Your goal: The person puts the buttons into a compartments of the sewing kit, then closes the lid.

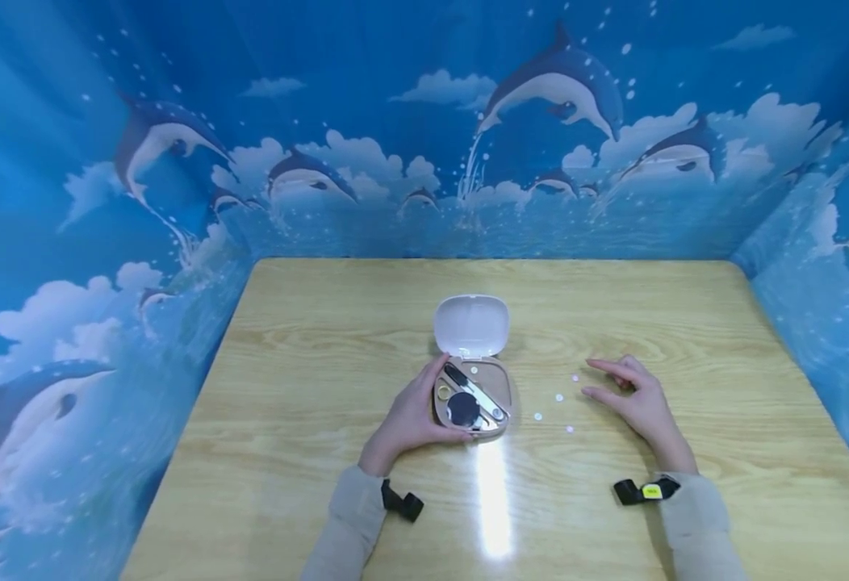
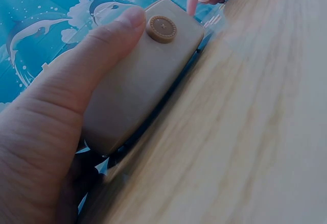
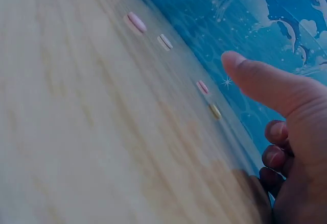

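Observation:
A small beige sewing-kit case (image 1: 497,375) stands on the table with its white lid (image 1: 472,324) raised at the back. My left hand (image 1: 413,411) grips the case from its left side, the thumb along the front near a round button-shaped clasp (image 2: 162,28). Inside lie a dark round disc (image 1: 463,409), a silver-and-black tool (image 1: 477,391), a gold-coloured ring (image 1: 443,393) and a white button (image 1: 474,370). To the right, my right hand (image 1: 638,399) holds its thumb and index finger apart with nothing between them, close to a pink button (image 1: 575,378).
Several small buttons lie loose between the case and the right hand, among them white ones (image 1: 558,397) (image 1: 537,416), a pink one (image 1: 570,429) and a yellowish one (image 3: 215,112). A blue dolphin curtain (image 1: 366,161) surrounds the wooden table (image 1: 308,339).

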Demonstrator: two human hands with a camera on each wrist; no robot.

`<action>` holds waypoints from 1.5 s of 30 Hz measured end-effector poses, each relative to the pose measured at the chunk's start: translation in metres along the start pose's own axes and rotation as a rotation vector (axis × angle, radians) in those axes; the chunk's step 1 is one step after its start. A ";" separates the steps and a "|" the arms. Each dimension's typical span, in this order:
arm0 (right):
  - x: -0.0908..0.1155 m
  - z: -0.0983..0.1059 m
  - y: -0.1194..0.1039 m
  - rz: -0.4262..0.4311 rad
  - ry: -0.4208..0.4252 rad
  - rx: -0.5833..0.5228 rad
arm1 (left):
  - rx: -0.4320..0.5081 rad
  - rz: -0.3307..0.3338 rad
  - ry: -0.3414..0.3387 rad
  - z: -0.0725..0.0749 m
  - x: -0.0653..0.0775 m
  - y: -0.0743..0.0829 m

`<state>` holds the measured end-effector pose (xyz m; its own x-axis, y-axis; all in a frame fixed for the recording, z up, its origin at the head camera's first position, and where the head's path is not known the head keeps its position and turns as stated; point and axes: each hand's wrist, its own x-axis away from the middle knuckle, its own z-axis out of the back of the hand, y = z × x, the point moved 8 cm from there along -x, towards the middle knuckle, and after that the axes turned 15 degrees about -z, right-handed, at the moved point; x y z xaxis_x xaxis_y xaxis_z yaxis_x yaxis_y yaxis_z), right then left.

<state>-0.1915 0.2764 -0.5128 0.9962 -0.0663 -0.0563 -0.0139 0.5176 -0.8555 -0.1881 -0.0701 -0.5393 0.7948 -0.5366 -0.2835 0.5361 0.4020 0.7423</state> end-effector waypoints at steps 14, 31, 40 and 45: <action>-0.004 -0.007 0.025 -0.101 -0.028 0.050 | 0.011 0.016 0.005 0.000 0.001 -0.001; -0.005 -0.005 0.021 -0.081 0.007 0.059 | 0.002 0.004 0.002 0.001 -0.002 0.002; 0.006 -0.002 0.017 -0.081 0.002 0.059 | 0.007 0.033 -0.005 0.000 0.000 -0.001; 0.008 -0.002 0.023 -0.089 0.025 0.068 | 0.004 0.029 -0.013 -0.001 0.001 -0.002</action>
<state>-0.1836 0.2859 -0.5339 0.9908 -0.1350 0.0048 0.0810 0.5657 -0.8207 -0.1885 -0.0706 -0.5416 0.8060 -0.5344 -0.2544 0.5122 0.4144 0.7523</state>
